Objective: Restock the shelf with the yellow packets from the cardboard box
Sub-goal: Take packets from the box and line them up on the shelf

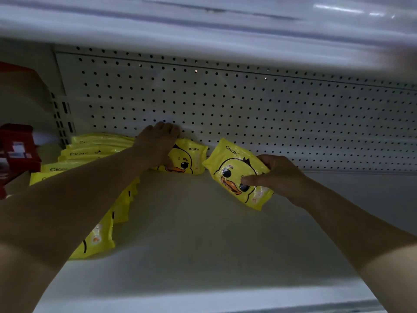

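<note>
My right hand (278,176) grips a yellow duck-print packet (234,170), tilted, just above the white shelf (203,233), thumb across its front. My left hand (158,144) reaches to the back of the shelf and holds another yellow packet (189,158) that stands against the pegboard. A row of several yellow packets (90,154) stands at the left, partly hidden under my left forearm. The cardboard box is out of view.
A white pegboard back wall (248,105) closes off the rear. The underside of the shelf above (203,23) hangs low overhead. Red items (15,150) sit on the neighbouring bay at far left, beyond a slotted upright (63,123).
</note>
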`<control>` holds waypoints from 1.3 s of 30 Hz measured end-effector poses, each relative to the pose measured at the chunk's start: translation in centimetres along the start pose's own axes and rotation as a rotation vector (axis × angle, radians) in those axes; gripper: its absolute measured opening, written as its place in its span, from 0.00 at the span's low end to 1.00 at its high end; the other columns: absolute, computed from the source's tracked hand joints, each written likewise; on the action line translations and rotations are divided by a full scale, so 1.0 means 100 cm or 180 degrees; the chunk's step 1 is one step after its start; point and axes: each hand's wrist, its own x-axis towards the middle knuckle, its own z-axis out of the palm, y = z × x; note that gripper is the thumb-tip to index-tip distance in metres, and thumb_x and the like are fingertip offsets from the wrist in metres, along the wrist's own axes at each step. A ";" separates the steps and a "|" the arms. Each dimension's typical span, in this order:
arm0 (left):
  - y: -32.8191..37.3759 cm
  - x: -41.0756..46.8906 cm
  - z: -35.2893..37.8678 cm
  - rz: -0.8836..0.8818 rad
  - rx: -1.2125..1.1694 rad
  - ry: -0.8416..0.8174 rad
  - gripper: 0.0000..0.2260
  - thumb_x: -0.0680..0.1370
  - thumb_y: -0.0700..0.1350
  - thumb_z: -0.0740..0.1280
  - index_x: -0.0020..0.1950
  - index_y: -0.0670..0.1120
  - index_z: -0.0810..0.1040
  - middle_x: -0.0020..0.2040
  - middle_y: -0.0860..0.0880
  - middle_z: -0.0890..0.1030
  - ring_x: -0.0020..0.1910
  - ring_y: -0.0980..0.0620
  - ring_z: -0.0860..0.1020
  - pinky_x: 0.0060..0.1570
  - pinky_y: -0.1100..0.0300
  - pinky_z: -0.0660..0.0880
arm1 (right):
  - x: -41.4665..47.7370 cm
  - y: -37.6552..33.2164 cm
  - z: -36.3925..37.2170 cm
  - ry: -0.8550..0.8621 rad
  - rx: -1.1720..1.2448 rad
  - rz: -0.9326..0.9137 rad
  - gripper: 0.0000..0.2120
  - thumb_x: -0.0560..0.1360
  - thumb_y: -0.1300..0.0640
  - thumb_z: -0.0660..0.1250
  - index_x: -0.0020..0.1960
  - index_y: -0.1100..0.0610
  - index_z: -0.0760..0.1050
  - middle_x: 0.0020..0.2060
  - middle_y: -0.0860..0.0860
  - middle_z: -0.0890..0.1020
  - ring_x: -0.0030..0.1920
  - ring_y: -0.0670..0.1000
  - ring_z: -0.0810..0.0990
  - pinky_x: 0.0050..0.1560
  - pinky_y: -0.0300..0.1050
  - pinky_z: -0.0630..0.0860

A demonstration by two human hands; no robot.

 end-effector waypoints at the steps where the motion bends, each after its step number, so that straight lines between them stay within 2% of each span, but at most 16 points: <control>1: 0.001 0.000 0.001 -0.0019 0.0034 0.0033 0.43 0.64 0.59 0.79 0.71 0.44 0.61 0.68 0.44 0.68 0.66 0.45 0.68 0.59 0.50 0.72 | 0.001 -0.001 0.001 -0.0003 -0.0005 -0.0014 0.19 0.64 0.59 0.82 0.53 0.54 0.82 0.44 0.49 0.87 0.43 0.49 0.87 0.45 0.46 0.84; 5: 0.002 0.000 0.000 -0.0083 -0.0129 0.0049 0.44 0.64 0.55 0.80 0.71 0.44 0.61 0.66 0.44 0.64 0.64 0.44 0.67 0.51 0.49 0.75 | 0.002 -0.003 0.003 -0.0047 -0.0007 -0.0056 0.19 0.64 0.60 0.82 0.54 0.55 0.82 0.45 0.50 0.87 0.44 0.51 0.87 0.48 0.50 0.84; 8: -0.001 0.001 -0.004 -0.0111 -0.0424 0.0072 0.41 0.65 0.58 0.78 0.70 0.45 0.63 0.65 0.44 0.65 0.64 0.43 0.67 0.48 0.50 0.74 | 0.004 -0.007 0.004 -0.0067 -0.0004 -0.0082 0.20 0.64 0.60 0.82 0.54 0.55 0.82 0.45 0.50 0.87 0.44 0.51 0.87 0.47 0.49 0.84; 10: 0.000 0.002 -0.013 -0.0201 -0.1301 0.0392 0.34 0.68 0.62 0.75 0.67 0.47 0.69 0.64 0.44 0.68 0.64 0.44 0.67 0.53 0.48 0.74 | 0.005 -0.010 0.005 -0.0098 0.0016 -0.0095 0.19 0.65 0.60 0.82 0.54 0.55 0.82 0.44 0.50 0.87 0.43 0.50 0.87 0.44 0.45 0.83; 12: 0.007 0.002 -0.029 -0.0001 -0.2361 0.0734 0.27 0.70 0.65 0.71 0.63 0.52 0.73 0.63 0.49 0.72 0.62 0.49 0.70 0.58 0.49 0.73 | 0.006 -0.015 0.006 -0.0182 0.0003 -0.0122 0.18 0.66 0.60 0.81 0.53 0.53 0.81 0.43 0.49 0.87 0.42 0.49 0.87 0.40 0.41 0.82; 13: 0.012 0.000 -0.039 0.0211 -0.2731 0.0700 0.25 0.70 0.65 0.70 0.62 0.55 0.74 0.62 0.52 0.74 0.61 0.53 0.72 0.59 0.52 0.73 | 0.007 -0.018 0.007 -0.0226 -0.0023 -0.0139 0.17 0.66 0.60 0.81 0.52 0.52 0.81 0.43 0.48 0.87 0.41 0.48 0.87 0.38 0.39 0.82; 15: 0.024 -0.008 -0.057 0.0574 -0.3199 0.0276 0.22 0.70 0.60 0.74 0.62 0.59 0.75 0.62 0.57 0.76 0.59 0.60 0.74 0.57 0.60 0.74 | 0.012 -0.025 0.012 -0.0317 -0.0128 -0.0188 0.19 0.65 0.59 0.82 0.52 0.51 0.81 0.44 0.48 0.87 0.42 0.47 0.86 0.40 0.40 0.82; 17: 0.030 -0.015 -0.061 0.0745 -0.3298 -0.0095 0.21 0.69 0.53 0.77 0.59 0.59 0.75 0.59 0.59 0.77 0.59 0.61 0.75 0.52 0.65 0.74 | 0.018 -0.031 0.020 -0.0396 -0.0209 -0.0227 0.22 0.64 0.59 0.83 0.55 0.50 0.80 0.46 0.47 0.86 0.44 0.47 0.86 0.43 0.42 0.83; 21: 0.011 -0.020 -0.048 0.0630 -0.3294 -0.0095 0.17 0.70 0.47 0.78 0.53 0.56 0.75 0.53 0.57 0.80 0.56 0.61 0.77 0.52 0.60 0.74 | 0.027 -0.039 0.038 -0.0403 -0.0122 -0.0395 0.26 0.63 0.61 0.83 0.56 0.49 0.76 0.50 0.49 0.83 0.44 0.43 0.84 0.40 0.38 0.81; 24: -0.003 -0.028 -0.039 0.0494 -0.3268 -0.0201 0.14 0.72 0.46 0.76 0.52 0.55 0.77 0.51 0.55 0.81 0.52 0.61 0.77 0.49 0.62 0.72 | 0.034 -0.040 0.050 -0.0431 0.0173 -0.0537 0.27 0.63 0.64 0.82 0.57 0.53 0.75 0.50 0.51 0.84 0.46 0.50 0.85 0.43 0.45 0.83; 26: -0.009 -0.034 -0.033 0.0416 -0.3279 -0.0270 0.12 0.72 0.45 0.76 0.53 0.53 0.78 0.50 0.53 0.82 0.50 0.62 0.78 0.49 0.65 0.73 | 0.037 -0.042 0.058 -0.0506 0.0227 -0.0627 0.26 0.64 0.64 0.82 0.57 0.54 0.74 0.49 0.52 0.85 0.45 0.52 0.86 0.42 0.47 0.83; 28: -0.015 -0.039 -0.028 0.0337 -0.3268 -0.0335 0.10 0.72 0.44 0.76 0.50 0.52 0.79 0.47 0.55 0.82 0.44 0.68 0.76 0.43 0.73 0.70 | 0.039 -0.041 0.064 -0.0606 0.0344 -0.0704 0.23 0.66 0.65 0.80 0.56 0.55 0.74 0.48 0.51 0.86 0.44 0.51 0.86 0.42 0.45 0.83; 30: -0.020 -0.042 -0.023 0.0277 -0.3234 -0.0381 0.09 0.72 0.44 0.76 0.48 0.51 0.79 0.45 0.56 0.81 0.41 0.68 0.76 0.41 0.74 0.68 | 0.041 -0.037 0.066 -0.0653 0.0528 -0.0716 0.19 0.68 0.65 0.78 0.54 0.54 0.76 0.49 0.51 0.86 0.47 0.51 0.86 0.45 0.47 0.82; 34: -0.026 -0.045 -0.019 0.0220 -0.3276 -0.0445 0.08 0.72 0.45 0.76 0.46 0.50 0.79 0.46 0.52 0.83 0.44 0.61 0.79 0.46 0.66 0.72 | 0.046 -0.030 0.068 -0.0631 0.0784 -0.0636 0.11 0.70 0.66 0.76 0.50 0.57 0.79 0.51 0.55 0.86 0.50 0.52 0.85 0.52 0.54 0.81; 37: -0.028 -0.046 -0.023 0.0234 -0.3370 -0.0570 0.07 0.72 0.45 0.75 0.47 0.51 0.79 0.47 0.48 0.84 0.48 0.52 0.81 0.50 0.60 0.75 | 0.045 -0.027 0.070 -0.0673 0.0833 -0.0572 0.08 0.71 0.65 0.75 0.49 0.58 0.81 0.47 0.54 0.86 0.47 0.50 0.84 0.49 0.47 0.81; 39: -0.026 -0.048 -0.027 0.0237 -0.3583 -0.0688 0.09 0.74 0.45 0.74 0.51 0.51 0.80 0.49 0.48 0.85 0.50 0.54 0.82 0.53 0.61 0.76 | 0.044 -0.025 0.071 -0.0647 0.0872 -0.0497 0.08 0.72 0.64 0.75 0.50 0.59 0.82 0.46 0.54 0.86 0.45 0.48 0.84 0.48 0.43 0.81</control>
